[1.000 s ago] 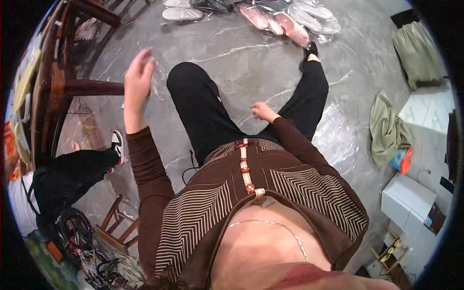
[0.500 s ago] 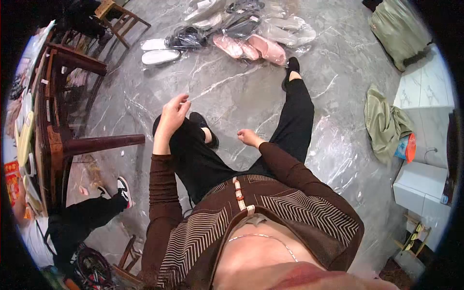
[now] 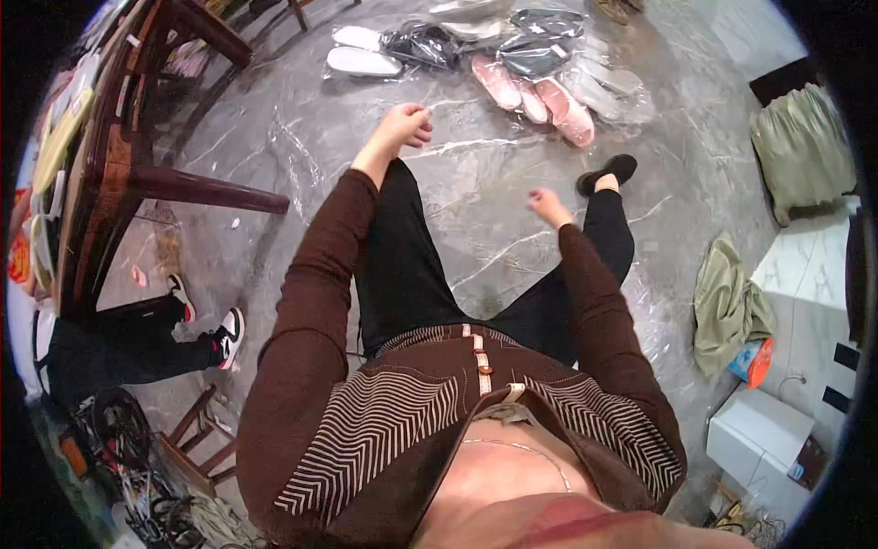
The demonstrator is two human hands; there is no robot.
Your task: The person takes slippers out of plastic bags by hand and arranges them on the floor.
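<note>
My left hand hangs over the grey floor near my left knee, its fingers loosely bent and apart, with nothing in it. Lower and to the right, my right hand is in the air beside my right leg. It looks empty, its fingers slightly bent. Pink slippers in clear plastic lie in front of my right foot. To their left are white slippers and a black wrapped pair. Dark wrapped slippers and pale ones lie around them.
A dark wooden table stands at left, its leg reaching inward. Nearby are another person's legs, a wooden stool and a bicycle. At right are green cloth, a green bundle and a white box.
My left hand has moved forward and right, towards the slippers. My right hand has shifted forward and right in the view. My left foot no longer shows behind the leg.
</note>
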